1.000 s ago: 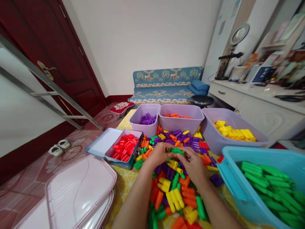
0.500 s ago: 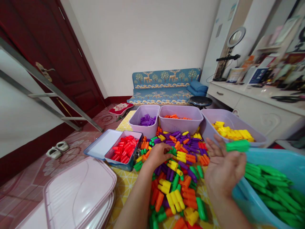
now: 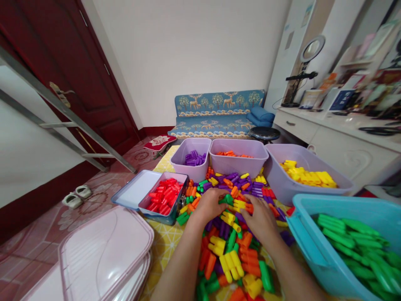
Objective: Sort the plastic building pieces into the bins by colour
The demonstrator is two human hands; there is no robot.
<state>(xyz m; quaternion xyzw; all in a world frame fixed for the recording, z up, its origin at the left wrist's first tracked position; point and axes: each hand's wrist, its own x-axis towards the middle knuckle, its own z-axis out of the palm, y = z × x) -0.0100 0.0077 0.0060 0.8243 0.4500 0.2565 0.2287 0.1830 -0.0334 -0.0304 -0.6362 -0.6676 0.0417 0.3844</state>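
Mixed plastic bullet-shaped building blocks lie in a heap on the yellow patterned tablecloth [image 3: 163, 240]. My left hand [image 3: 211, 205] reaches into the heap, its fingers curled on a green block [image 3: 228, 199]. Just to the right, my right hand [image 3: 259, 216] is lowered over the pile with thumb and fingers apart, beside a yellow block [image 3: 238, 205] and an orange block [image 3: 249, 208]. Nothing shows held in it. Nearer to me lie another yellow block [image 3: 231, 266] and a green block [image 3: 266, 276].
A turquoise bin [image 3: 308, 246] of green blocks stands at right. Behind the heap are lilac bins with purple [image 3: 191, 169], orange [image 3: 238, 164] and yellow blocks [image 3: 282, 175]. A hinged tin [image 3: 166, 217] holds red blocks; stacked lids [image 3: 106, 246] lie at left.
My right hand has moved left from beside the turquoise bin down to the heap, and the green block it held has left it. My left hand has barely moved.
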